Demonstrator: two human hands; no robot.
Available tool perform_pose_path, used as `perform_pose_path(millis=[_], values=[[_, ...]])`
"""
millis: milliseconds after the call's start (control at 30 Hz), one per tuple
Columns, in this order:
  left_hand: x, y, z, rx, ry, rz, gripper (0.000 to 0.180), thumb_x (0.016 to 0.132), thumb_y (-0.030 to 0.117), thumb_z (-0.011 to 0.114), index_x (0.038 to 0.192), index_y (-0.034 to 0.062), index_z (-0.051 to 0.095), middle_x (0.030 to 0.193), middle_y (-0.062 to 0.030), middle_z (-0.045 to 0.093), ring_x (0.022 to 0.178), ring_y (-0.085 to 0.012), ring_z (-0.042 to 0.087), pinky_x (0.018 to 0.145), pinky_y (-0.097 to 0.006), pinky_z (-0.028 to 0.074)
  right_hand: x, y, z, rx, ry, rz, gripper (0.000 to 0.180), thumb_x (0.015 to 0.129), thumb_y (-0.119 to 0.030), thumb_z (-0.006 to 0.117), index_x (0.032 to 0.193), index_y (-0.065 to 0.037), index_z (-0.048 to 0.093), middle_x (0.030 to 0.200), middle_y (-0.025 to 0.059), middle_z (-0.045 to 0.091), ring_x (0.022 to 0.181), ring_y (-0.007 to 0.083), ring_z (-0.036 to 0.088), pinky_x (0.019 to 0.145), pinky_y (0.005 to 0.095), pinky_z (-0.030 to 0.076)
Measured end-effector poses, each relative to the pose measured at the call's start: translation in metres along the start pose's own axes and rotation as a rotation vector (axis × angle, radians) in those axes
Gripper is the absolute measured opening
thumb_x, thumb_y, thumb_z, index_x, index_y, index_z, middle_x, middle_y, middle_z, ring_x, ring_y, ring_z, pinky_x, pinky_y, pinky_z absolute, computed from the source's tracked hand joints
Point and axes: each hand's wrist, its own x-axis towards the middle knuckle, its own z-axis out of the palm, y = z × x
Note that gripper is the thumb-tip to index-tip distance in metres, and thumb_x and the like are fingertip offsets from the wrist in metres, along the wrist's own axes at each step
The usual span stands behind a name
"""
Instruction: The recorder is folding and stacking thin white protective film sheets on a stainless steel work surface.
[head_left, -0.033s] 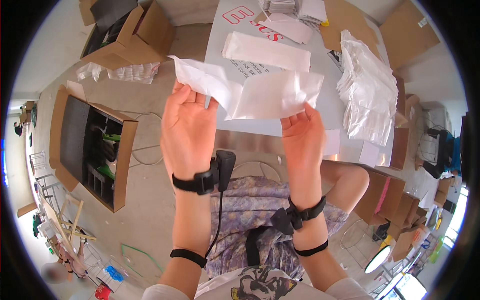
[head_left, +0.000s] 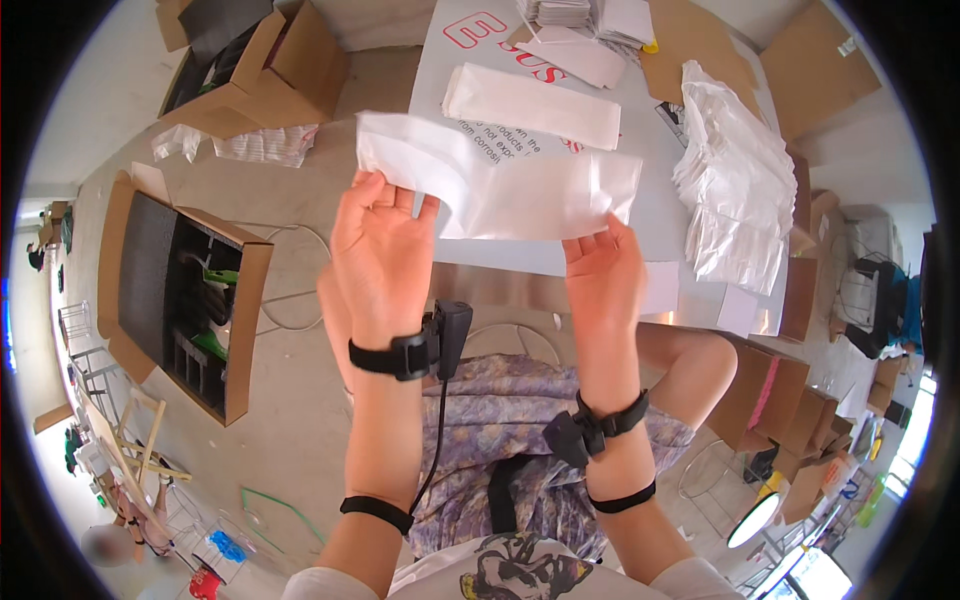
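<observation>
Between my two hands a thin white sheet (head_left: 510, 200), slightly see-through and creased, is held up over the near edge of the table. My left hand (head_left: 385, 250) has its palm turned up and pinches the sheet's left end, which curls upward. At the lower right corner, the thumb and fingers of my right hand (head_left: 605, 260) grip it. Behind it on the tabletop lies a folded white strip (head_left: 532, 105) of similar material. To the right rests a stack of crinkled white plastic sheets or bags (head_left: 735, 185). Whether the held piece is a bag I cannot tell.
The grey printed table (head_left: 490, 250) carries piles of white cards (head_left: 560, 12) at the back and flat cardboard (head_left: 695, 60). An open carton (head_left: 255, 330) with dark padding stands on the floor at left, another carton (head_left: 300, 70) beyond it. More boxes (head_left: 765, 395) sit at right.
My left hand has shifted slightly to the right and the sheet's left end has come with it, its corner less pointed. My right hand stays almost in place.
</observation>
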Motion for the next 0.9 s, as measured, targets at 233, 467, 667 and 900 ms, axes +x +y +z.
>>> perform_pose_path(millis=[233, 467, 667, 900], values=[[0.028, -0.037, -0.089, 0.215, 0.307, -0.065, 0.034, 0.084, 0.012, 0.055, 0.117, 0.0046, 0.048, 0.111, -0.003, 0.053, 0.105, -0.0148, 0.047, 0.094, -0.033, 0.037, 0.051, 0.015, -0.092, -0.447, 0.158, -0.14, 0.018, 0.088, -0.006, 0.05, 0.101, 0.004, 0.045, 0.102, 0.0146, 0.054, 0.094, 0.0236, 0.059, 0.078, 0.0339, 0.053], [0.037, -0.035, -0.108, 0.627, 0.42, 0.043, 0.034, 0.083, 0.004, 0.057, 0.115, -0.0018, 0.048, 0.1, -0.0072, 0.058, 0.087, -0.0145, 0.056, 0.076, -0.027, 0.048, 0.056, -0.007, -0.086, -0.98, 0.151, -0.149, 0.016, 0.085, -0.011, 0.057, 0.092, 0.003, 0.053, 0.079, 0.0097, 0.063, 0.067, 0.0144, 0.063, 0.047, 0.0228, 0.046], [0.039, -0.04, -0.106, 0.832, 0.377, -0.025, 0.033, 0.084, 0.003, 0.055, 0.115, -0.0045, 0.047, 0.102, -0.0089, 0.058, 0.092, -0.0163, 0.057, 0.082, -0.028, 0.049, 0.057, -0.018, -0.09, -1.1, 0.193, -0.07, 0.019, 0.084, -0.015, 0.059, 0.081, 0.003, 0.056, 0.068, 0.0085, 0.063, 0.055, 0.0125, 0.061, 0.04, 0.0218, 0.04], [0.035, -0.044, -0.114, 0.907, 0.32, 0.016, 0.037, 0.086, 0.006, 0.055, 0.12, -0.0052, 0.044, 0.106, -0.0104, 0.057, 0.098, -0.0173, 0.055, 0.088, -0.029, 0.047, 0.057, -0.026, -0.095, -1.152, 0.192, -0.028, 0.022, 0.083, -0.018, 0.061, 0.08, 0.004, 0.058, 0.063, 0.0073, 0.061, 0.045, 0.0103, 0.054, 0.041, 0.0216, 0.037]])
